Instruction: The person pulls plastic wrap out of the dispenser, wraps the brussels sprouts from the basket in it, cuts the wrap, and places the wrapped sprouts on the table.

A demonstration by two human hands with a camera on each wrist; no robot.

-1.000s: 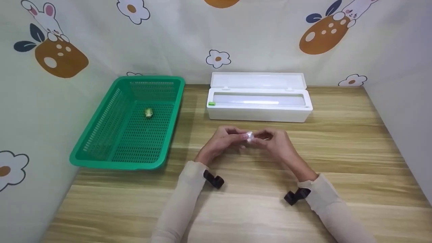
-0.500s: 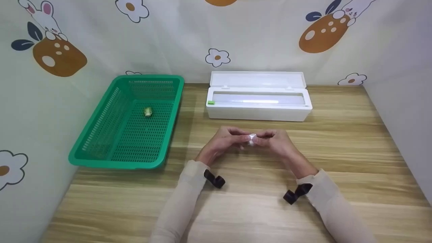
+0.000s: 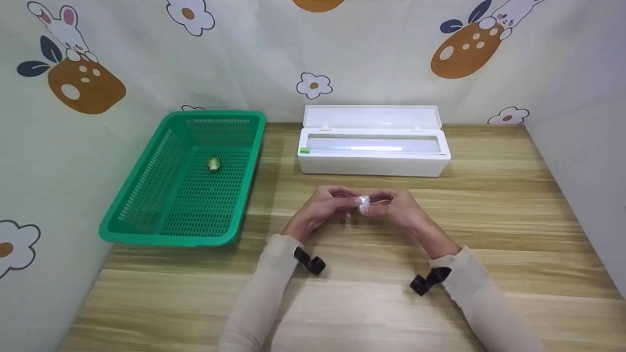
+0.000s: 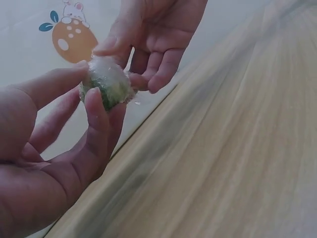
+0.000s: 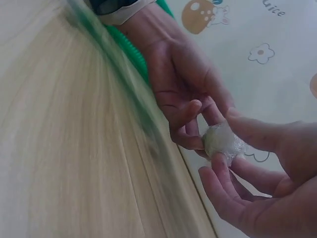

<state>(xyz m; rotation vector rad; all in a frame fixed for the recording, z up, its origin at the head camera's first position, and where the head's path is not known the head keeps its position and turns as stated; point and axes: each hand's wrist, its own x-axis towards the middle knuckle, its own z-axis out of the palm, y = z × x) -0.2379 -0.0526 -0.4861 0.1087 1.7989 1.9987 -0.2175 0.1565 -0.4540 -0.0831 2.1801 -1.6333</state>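
Fingers (image 4: pixel 97 119) of the left hand (image 3: pixel 320 206) and right hand (image 3: pixel 405 211), part-curled, pinched a roundish film-wrapped green bundle (image 4: pixel 110 79), its long axis unclear, above the table (image 3: pixel 508 210), the white box (image 3: pixel 374 166) near its far edge, room running to its right edge.

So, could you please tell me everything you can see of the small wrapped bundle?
The bundle is small and roundish, covered in clear, shiny film that looks like thin plastic. Green and whitish patches show through; what is inside cannot be made out for certain. The film is crinkled, with a ragged bit sticking out. The left hand and right hand both hold it, off the table, nearer the person than the white box.
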